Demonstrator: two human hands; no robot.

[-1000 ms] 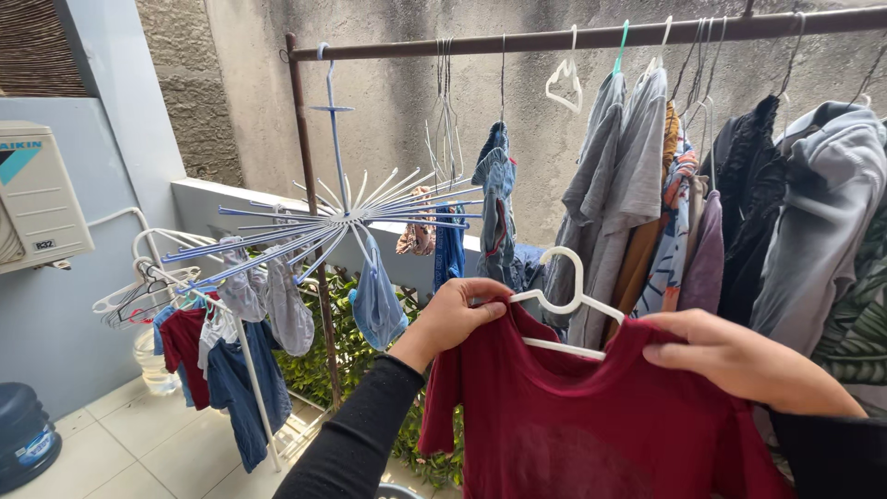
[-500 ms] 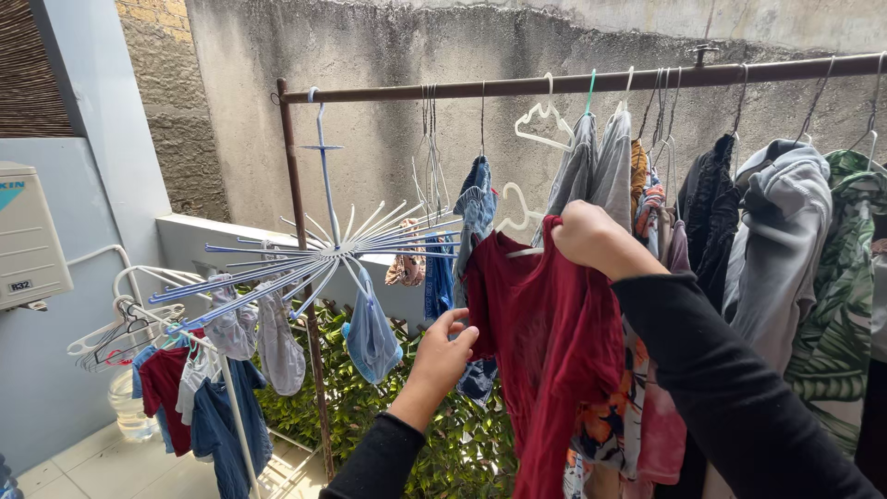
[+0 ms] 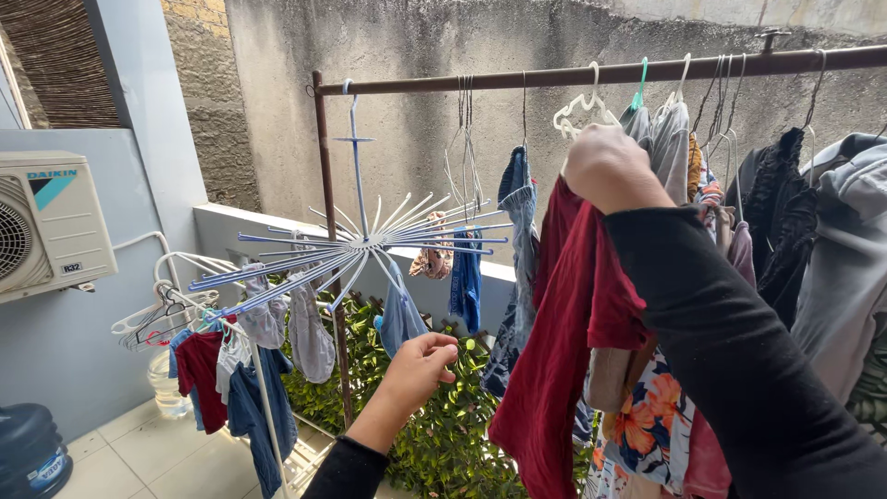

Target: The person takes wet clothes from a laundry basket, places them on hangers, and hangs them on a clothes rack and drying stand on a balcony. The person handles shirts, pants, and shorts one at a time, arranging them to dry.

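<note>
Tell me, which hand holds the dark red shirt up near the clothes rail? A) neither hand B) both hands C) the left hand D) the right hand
D: the right hand grips the dark red shirt up by the rail; the left hand hangs lower, apart from it.

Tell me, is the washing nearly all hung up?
Mostly, it seems. Lots of clothes already hang on the rail. The right hand holds the red shirt up by the rail; whether its hanger is hooked on is hidden. The left hand hangs free, holding nothing. No unhung washing shows.
</note>
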